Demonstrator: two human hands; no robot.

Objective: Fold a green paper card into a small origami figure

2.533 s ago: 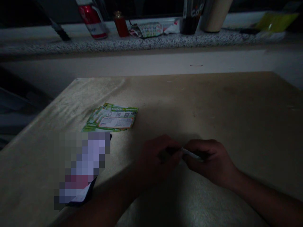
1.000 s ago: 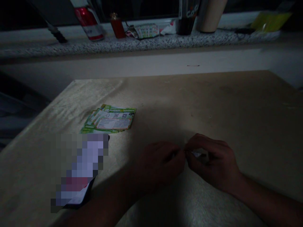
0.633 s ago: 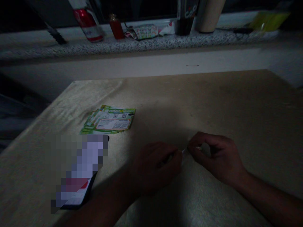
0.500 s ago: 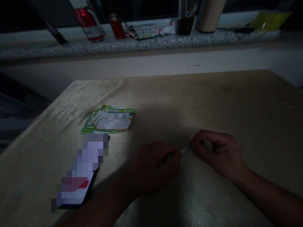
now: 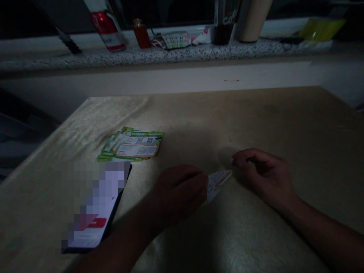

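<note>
My left hand (image 5: 180, 197) pinches a small folded paper flyer (image 5: 218, 182) over the middle of the table. The flyer is printed with text and narrows to a point on its right side; its left part is hidden behind my fingers. Just right of that point is my right hand (image 5: 264, 172), with thumb and forefinger curled together and apart from the paper. I see nothing between those fingertips. To the left lies a fanned stack of green and white flyers (image 5: 136, 146), with codes and text printed on the top one.
A phone (image 5: 98, 212) with a lit, partly blurred screen lies by my left forearm on the table (image 5: 256, 117). Behind, a speckled sill (image 5: 170, 55) bears a red can (image 5: 109, 32), a small red bottle (image 5: 141, 34), a crumpled wrapper (image 5: 176, 40) and a dark drink container (image 5: 223, 28).
My right hand has come off the paper and lifted slightly away. My left hand has shifted a little left with the flyer, which now shows more of its printed face.
</note>
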